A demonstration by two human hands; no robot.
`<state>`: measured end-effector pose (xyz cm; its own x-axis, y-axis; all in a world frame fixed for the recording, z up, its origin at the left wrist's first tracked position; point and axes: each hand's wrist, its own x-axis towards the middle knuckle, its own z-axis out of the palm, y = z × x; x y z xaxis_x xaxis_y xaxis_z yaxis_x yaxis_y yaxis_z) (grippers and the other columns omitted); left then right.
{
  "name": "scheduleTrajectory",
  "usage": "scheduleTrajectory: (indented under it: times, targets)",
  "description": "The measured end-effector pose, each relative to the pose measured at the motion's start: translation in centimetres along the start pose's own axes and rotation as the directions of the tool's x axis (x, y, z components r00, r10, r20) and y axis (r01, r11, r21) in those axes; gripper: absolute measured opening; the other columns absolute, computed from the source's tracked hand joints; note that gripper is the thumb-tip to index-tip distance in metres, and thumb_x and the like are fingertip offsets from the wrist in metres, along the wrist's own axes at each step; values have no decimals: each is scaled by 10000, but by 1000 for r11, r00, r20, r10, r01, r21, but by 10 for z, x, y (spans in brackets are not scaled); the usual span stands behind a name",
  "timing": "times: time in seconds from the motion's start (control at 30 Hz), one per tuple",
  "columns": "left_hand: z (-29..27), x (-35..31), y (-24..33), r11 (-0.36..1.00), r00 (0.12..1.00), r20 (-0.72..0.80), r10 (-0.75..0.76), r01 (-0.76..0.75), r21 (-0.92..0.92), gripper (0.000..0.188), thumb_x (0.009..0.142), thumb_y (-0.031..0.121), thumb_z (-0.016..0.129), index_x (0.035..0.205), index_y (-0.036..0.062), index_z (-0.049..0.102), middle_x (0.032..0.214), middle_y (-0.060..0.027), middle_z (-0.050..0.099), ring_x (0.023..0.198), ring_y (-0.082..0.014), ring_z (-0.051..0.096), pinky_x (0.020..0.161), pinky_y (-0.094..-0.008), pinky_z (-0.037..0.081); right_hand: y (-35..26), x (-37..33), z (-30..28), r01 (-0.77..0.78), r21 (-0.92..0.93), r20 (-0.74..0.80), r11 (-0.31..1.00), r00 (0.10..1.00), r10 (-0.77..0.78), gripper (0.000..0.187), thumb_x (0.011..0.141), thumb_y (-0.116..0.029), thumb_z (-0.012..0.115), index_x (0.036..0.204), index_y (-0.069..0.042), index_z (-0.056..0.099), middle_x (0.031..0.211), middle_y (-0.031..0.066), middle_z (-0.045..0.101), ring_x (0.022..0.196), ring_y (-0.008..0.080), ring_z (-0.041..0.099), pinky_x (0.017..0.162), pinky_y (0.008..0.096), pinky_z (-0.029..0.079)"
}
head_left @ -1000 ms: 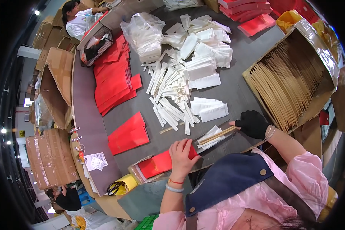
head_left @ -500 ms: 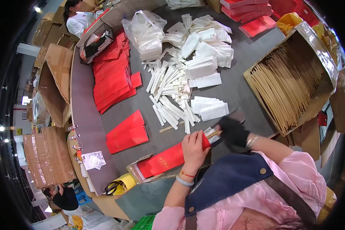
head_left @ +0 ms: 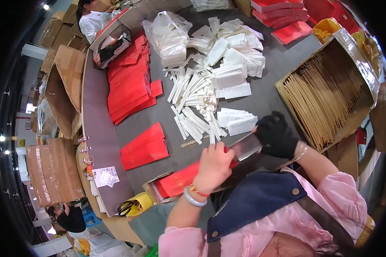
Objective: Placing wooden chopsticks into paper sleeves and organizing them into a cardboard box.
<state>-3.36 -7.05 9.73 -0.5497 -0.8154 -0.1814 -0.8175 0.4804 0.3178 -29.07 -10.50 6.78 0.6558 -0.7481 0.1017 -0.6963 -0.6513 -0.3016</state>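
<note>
A long red paper sleeve (head_left: 180,179) lies in a narrow box-like holder at the near table edge. My left hand (head_left: 213,168) is closed over the sleeve's right end, fingers bent around it. Beyond that hand, a clear, shiny trough (head_left: 247,147) continues to the right. My right hand (head_left: 278,136), in a black glove with bare fingertips, is just past the trough's right end. Its fingers are loosely bent and apart, with nothing visible in them. Another red sleeve (head_left: 145,146) lies flat to the left of the holder.
Red sleeves (head_left: 131,85) are piled along the left side. White paper packets (head_left: 231,77) and narrow white strips (head_left: 193,92) cover the middle. A carton (head_left: 364,51) full of thin wooden sticks (head_left: 321,103) stands right. Scissors (head_left: 126,208) lie by yellow material (head_left: 142,204) near the front left.
My right hand has moved right and up, away from the sleeve's end. The wooden sticks that showed there are out of sight. My left hand has shifted slightly left and its fingers are more bent.
</note>
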Motion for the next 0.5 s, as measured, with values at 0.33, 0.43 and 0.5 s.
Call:
scheduleTrajectory:
  times: [0.33,0.43,0.5]
  targets:
    - [12,-48,-94,922,894,-360,-267,345,174,342,667,214,763,958,68,660,1212,-161,532,1148,-367,476,958,-506,402,-10,-15,-11,-151,51,-47,987,987,154,618,579,-416,808,1047,-81,582,1009,108,569,968,307,544,959,459,353]
    - [71,-43,-32,837,741,-393,-544,509,-200,684,687,445,798,1223,74,593,1359,-179,448,1279,-380,378,1072,-593,271,-14,-16,-7,-177,25,-15,984,984,177,636,574,-420,809,1061,-79,583,1011,108,570,972,303,548,961,462,351]
    - [85,-40,-21,748,693,-283,-663,610,-261,841,677,507,804,1323,53,518,1387,-178,421,1314,-385,340,1101,-609,200,-14,-12,-5,-156,23,-7,988,988,156,635,571,-425,809,1053,-77,586,1010,110,571,971,304,550,956,461,354]
